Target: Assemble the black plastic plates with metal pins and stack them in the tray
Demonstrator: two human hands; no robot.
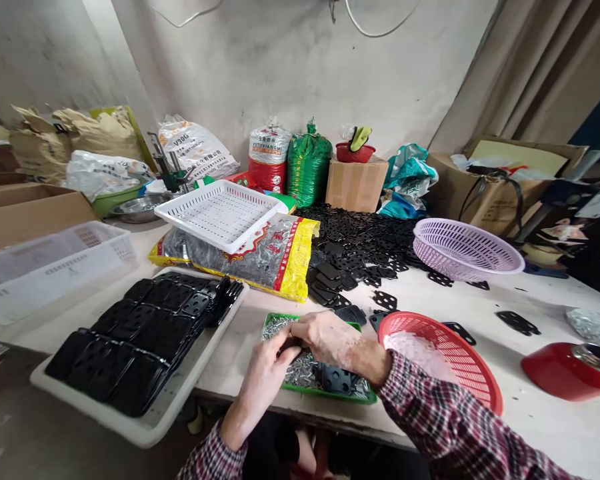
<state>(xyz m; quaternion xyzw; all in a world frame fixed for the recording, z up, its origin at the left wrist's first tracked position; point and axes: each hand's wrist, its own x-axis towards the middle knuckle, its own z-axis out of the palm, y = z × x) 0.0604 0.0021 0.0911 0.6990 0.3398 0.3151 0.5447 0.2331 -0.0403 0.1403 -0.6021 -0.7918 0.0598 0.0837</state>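
Note:
Both hands meet over a shallow green tray [325, 391] full of small silvery screws or pins [300, 370]. My left hand [266, 375] has its thumb and fingers closed in a pinch. Against its fingertips, my right hand [325, 337] is closed too, seen from the back. A small dark bit shows between the fingers, too hidden to name. Lying on the metal pieces, just below my right hand, is a black plate with holes [335, 378]. Another black plate [351, 315] sits at the tray's far edge.
Stacked black plates [135, 340] fill a white tray [165, 427] at left. A loose heap of black plates [365, 240] lies behind. A red basket [470, 360], a purple basket [467, 250] and a red flask [555, 373] stand right. A white perforated tray [220, 213] rests on a plastic bag [300, 267].

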